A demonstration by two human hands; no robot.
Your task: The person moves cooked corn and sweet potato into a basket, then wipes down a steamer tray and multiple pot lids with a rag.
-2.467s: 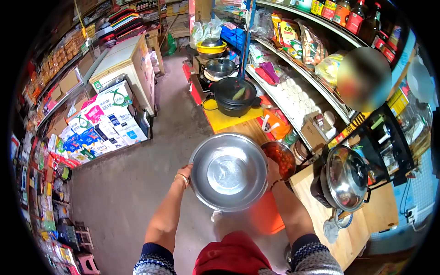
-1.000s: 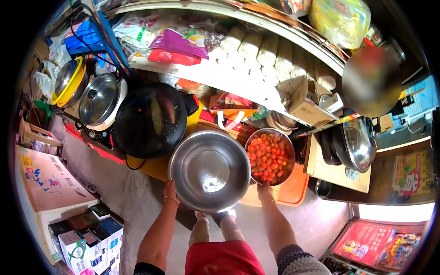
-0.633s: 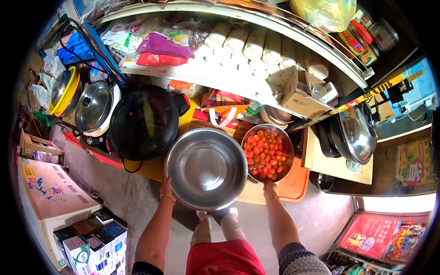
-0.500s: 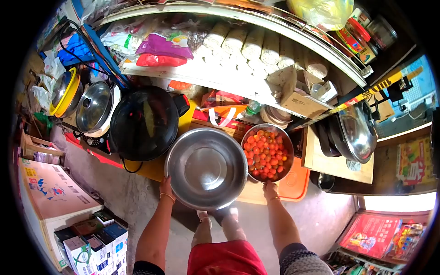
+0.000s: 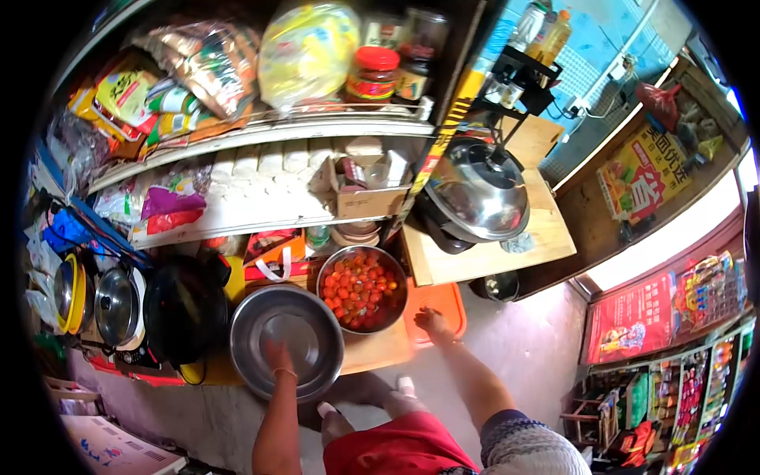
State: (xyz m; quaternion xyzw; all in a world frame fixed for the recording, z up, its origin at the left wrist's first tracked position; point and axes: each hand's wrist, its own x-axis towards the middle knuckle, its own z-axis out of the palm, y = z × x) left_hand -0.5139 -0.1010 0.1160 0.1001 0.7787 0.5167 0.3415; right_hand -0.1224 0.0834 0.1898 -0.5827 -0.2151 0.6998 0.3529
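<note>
Right, so the shelves (image 5: 182,154) take up most of the far side, packed with bags and jars, and below them runs a low wooden bench (image 5: 376,354). Near the bench's front edge sits the wide metal basin (image 5: 314,336), upright, with its near rim reaching out over the floor. A dark lidded pan (image 5: 184,313) stands to its left. On the other side, just beside it, is a smaller steel bowl (image 5: 402,296); I can't tell whether the rims touch. An orange panel (image 5: 452,307) lies past that.

To my eye the basin would be light for its width, stiff, hard to damage and rather slippery if wet; I'd take it by the rim at two opposite sides to stop it tipping. The bowl ought to feel heavier, best gripped under the lip and kept level.

The left hand (image 5: 279,355) is down over the basin's hollow, too blurred to tell whether it touches the metal or holds anything. The right hand (image 5: 428,318) is above the orange panel, near the bowl, half open with fingers loosely bent and nothing visible in it.

Smallest are the red and orange fruits (image 5: 360,286) heaped in the bowl, like cherry tomatoes: smooth, likely to roll, easily bruised, so better scooped than pinched.
</note>
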